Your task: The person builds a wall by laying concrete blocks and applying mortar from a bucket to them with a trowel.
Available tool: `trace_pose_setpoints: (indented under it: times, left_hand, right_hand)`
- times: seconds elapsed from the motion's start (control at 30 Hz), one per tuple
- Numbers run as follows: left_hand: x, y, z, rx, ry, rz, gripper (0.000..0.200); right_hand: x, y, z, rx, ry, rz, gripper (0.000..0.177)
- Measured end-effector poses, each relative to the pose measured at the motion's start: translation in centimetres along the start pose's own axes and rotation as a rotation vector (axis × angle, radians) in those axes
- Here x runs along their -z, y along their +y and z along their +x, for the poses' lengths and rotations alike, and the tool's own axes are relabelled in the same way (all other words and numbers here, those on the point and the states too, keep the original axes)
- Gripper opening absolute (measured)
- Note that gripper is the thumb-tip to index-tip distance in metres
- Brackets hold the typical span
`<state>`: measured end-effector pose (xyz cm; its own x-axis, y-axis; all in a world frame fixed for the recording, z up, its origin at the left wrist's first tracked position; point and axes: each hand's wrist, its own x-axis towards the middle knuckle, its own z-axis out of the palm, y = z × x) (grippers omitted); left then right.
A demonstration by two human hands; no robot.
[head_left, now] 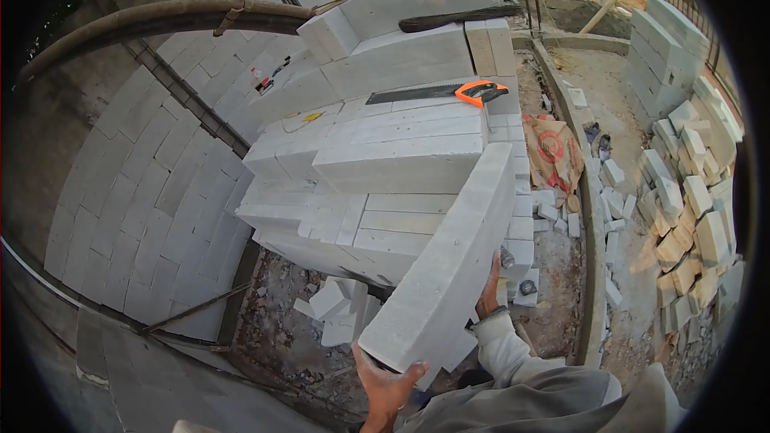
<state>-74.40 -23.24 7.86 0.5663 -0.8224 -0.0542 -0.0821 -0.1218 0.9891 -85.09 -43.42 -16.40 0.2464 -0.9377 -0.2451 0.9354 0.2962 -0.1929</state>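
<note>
A long white lightweight concrete block (445,261) slants across the front of the block stack, its near end low and its far end up by the stack's right edge. My left hand (385,381) grips the near end, thumb on one side and fingers on the other. Along the block's right side, my right hand (489,293) is pressed against it, its fingers partly hidden. Behind the held block, the stack of white blocks (401,152) rises in steps. On it lies a handsaw (481,94) with an orange and black handle. Higher up rests a dark brush (457,18).
Broken blocks (337,309) lie below the stack. A brown paper sack (553,148) and rubble sit to the right, beside a low concrete kerb (595,273). Block piles (666,56) stand far right. A block wall (136,216) and a curved pole (160,16) are at left.
</note>
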Motion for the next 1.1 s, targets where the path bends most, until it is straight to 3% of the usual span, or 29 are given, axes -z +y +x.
trace_pose_setpoints:
  times: [0.1,0.2,0.33,0.47,0.53,0.67,0.73,0.87,0.93,1.0,1.1]
  left_hand:
    - [5.9,-5.1,-0.3,-0.032,0.028,-0.050,0.095]
    - [11.9,-6.3,-1.6,0.005,0.066,-0.185,0.096]
    - [22.0,-13.6,-2.9,-0.107,0.164,-0.385,0.094]
    - [32.1,-19.8,-4.6,-0.131,0.348,-0.636,0.083]
    - [36.6,-22.9,-5.9,-0.157,0.419,-0.754,0.077]
    - [42.6,-29.1,-9.1,0.020,0.728,-0.972,0.072]
    - [44.2,-29.5,-10.7,0.059,0.778,-1.219,0.068]
    - [45.1,-33.4,-16.8,0.212,0.966,-1.388,0.068]
    - [44.8,-34.7,-21.2,0.165,1.208,-1.404,0.068]
    - [45.1,-34.5,-23.8,0.243,1.369,-1.431,0.069]
    - [46.3,-33.8,-27.0,0.287,1.520,-1.366,0.072]
  right_hand:
    - [-0.8,2.3,-1.1,0.054,-0.113,-0.032,0.075]
    - [0.1,5.2,-3.5,0.103,-0.130,-0.194,0.076]
    - [-5.2,10.2,-6.0,0.104,-0.223,-0.336,0.075]
    - [-8.5,17.8,-7.6,0.011,-0.336,-0.328,0.074]
    - [-11.2,23.0,-9.0,-0.062,-0.397,-0.508,0.074]
    - [-19.9,35.4,-15.5,-0.169,-0.510,-0.943,0.073]
    - [-18.5,42.9,-14.2,-0.381,-0.487,-1.229,0.070]
    - [-15.1,54.9,-16.3,-0.810,-0.308,-1.837,0.058]
    - [-3.1,61.6,-15.9,-0.888,-0.400,-1.678,0.054]
    - [-0.6,62.6,-18.4,-1.173,-0.346,-1.663,0.059]
    - [2.2,64.5,-21.6,-1.378,-0.269,-1.544,0.062]
